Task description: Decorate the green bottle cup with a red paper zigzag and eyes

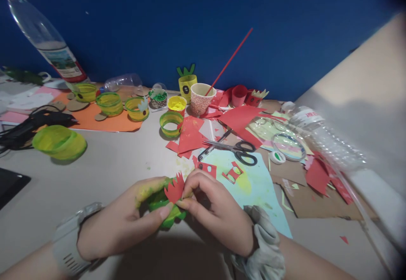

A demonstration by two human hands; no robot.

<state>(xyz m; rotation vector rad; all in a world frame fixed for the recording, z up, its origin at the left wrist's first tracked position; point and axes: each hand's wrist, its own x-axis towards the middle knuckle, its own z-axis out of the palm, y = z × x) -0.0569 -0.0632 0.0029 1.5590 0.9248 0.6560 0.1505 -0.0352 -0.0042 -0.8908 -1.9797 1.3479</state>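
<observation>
The left wrist [87, 244] is wearing a pale grey watch [67, 237] with a slotted band [70, 263], yellow-green paint smears [152, 185] are marking the left hand [130, 216], and a gathered grey-green cloth scrunchie [267, 244] is circling the right wrist [248, 235].

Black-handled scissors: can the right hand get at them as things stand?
Probably yes: the scissors lie beyond the right hand, with only flat paper between. That hand pinches the red paper piece, though, so it would likely have to let go first.
</observation>
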